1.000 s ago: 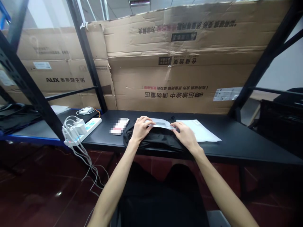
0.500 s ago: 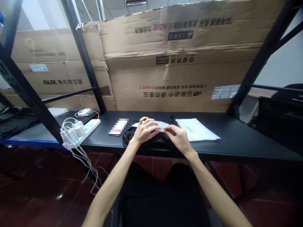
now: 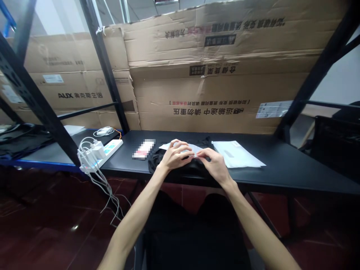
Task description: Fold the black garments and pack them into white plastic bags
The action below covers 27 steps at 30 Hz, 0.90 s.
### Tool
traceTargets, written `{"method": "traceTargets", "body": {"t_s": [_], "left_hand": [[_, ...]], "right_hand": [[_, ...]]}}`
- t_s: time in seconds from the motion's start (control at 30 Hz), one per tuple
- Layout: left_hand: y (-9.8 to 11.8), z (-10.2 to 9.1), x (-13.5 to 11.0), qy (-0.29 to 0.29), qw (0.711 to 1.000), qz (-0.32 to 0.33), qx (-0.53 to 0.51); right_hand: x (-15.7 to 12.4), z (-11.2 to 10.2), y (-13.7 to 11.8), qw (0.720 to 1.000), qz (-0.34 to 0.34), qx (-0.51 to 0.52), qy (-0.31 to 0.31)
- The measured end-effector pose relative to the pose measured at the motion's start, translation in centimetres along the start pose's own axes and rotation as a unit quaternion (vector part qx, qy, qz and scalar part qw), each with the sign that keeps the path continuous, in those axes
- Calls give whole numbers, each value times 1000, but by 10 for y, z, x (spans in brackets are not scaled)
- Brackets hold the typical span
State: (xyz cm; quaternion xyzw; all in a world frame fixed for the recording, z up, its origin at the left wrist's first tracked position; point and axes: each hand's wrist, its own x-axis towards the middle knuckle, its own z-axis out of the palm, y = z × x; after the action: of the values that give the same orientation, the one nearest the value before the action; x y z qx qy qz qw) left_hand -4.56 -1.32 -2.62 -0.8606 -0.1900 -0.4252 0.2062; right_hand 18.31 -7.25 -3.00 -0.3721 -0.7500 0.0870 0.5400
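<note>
Room: flattened cardboard cartons (image 3: 213, 82) with upside-down printing stand behind a black steel shelving upright (image 3: 105, 75), above dark red floor tiles (image 3: 53, 213); a black office chair (image 3: 334, 148) sits at the far right.

Table: a black work table (image 3: 275, 176) runs across the view, with a lower blue-edged shelf (image 3: 42, 162) to its left.

Person: both bare forearms reach forward from a dark-clothed lap (image 3: 197, 236) to the table's near edge.

Table items: a white power strip (image 3: 102, 155) lies at the left end, with white charger cables (image 3: 94, 176) trailing over the edge towards the floor. A stack of white paper (image 3: 236, 154) lies to the right of the hands, and a pixelated packet (image 3: 144, 149), too obscured to identify, lies to their left.

Work items: a bunched black fabric (image 3: 171, 168) lies on the table between the packet and the paper, directly under the hands. A pale translucent sheet (image 3: 176, 146) lies on top of it.

Left hand: the left hand (image 3: 176, 154) arches over the sheet and fabric, touching them; I cannot tell whether it is gripping.

Right hand: the right hand (image 3: 213, 165) sits just beside the left, its fingertips (image 3: 196, 154) pinching the sheet's edge.
</note>
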Motion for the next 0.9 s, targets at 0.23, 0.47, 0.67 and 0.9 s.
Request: {"method": "traceTargets", "body": {"t_s": [0.23, 0.47, 0.67, 0.9], "left_hand": [[0, -2, 2, 1, 997, -79, 16], [0, -4, 3, 6, 991, -135, 24], [0, -8, 2, 26, 981, -189, 17], [-3, -10, 0, 31, 966, -255, 10]], "right_hand": [[5, -19, 19, 999, 18, -29, 30], [8, -48, 31, 994, 80, -45, 62], [11, -71, 43, 984, 144, -44, 97], [12, -69, 47, 977, 180, 9, 112]]}}
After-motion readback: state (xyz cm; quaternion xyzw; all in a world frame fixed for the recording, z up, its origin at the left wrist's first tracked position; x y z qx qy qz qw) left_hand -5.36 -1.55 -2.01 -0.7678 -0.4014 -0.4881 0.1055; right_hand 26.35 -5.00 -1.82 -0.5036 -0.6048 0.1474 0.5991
